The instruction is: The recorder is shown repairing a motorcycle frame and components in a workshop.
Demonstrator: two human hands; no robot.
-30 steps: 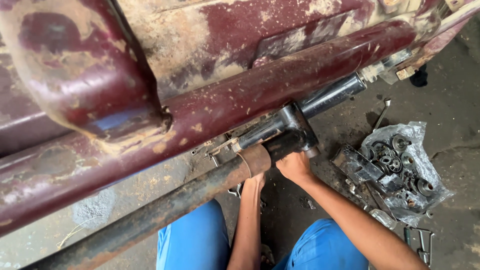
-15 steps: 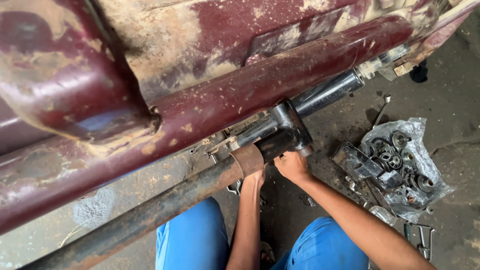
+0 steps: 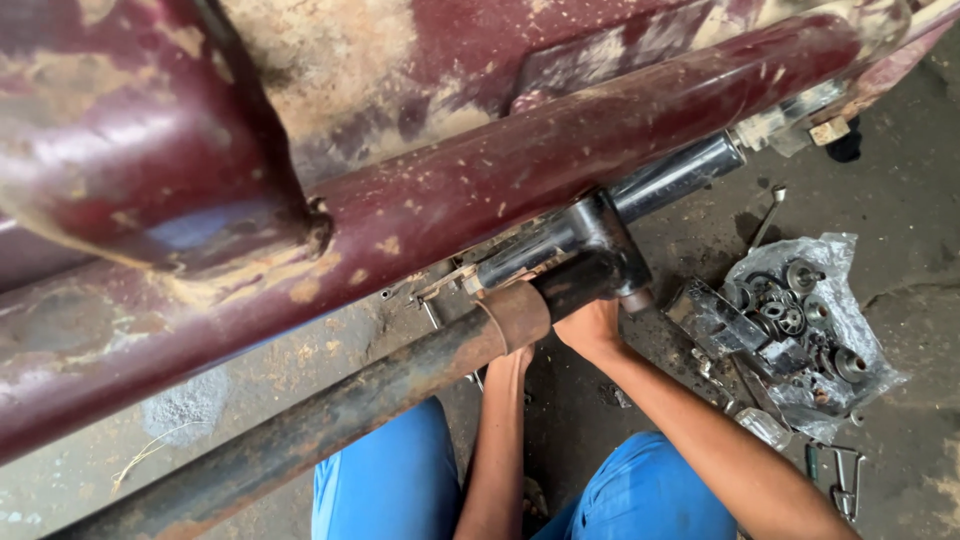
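The rusty steel pipe [image 3: 330, 425] is seen running on a long diagonal from the near left of the concrete floor [image 3: 900, 200] up to its brown open end at mid-frame, where it meets the black forged joint [image 3: 585, 255]. Nearest the camera, blue trouser legs [image 3: 385, 480] are spread to either side of two bare forearms that reach upward from below. The left hand [image 3: 515, 358] is tucked beneath the pipe's end, its fingers hidden by the metal, so whether that grip is closed cannot be told. The right hand [image 3: 592, 328] is pressed up against the underside of the black joint, fingers curled onto it; it lies just right of the pipe's mouth and is the nearer of the two to the joint. Beyond, a black shaft [image 3: 675, 178] continues along the same axis toward the far right. To the right of the hands, a crumpled plastic sheet [image 3: 845, 280] carries gears and bearings [image 3: 790, 315], with loose wrenches [image 3: 845, 480] at the near right of the floor. Above everything, the worn maroon body panel [image 3: 400, 150] fills the far side.
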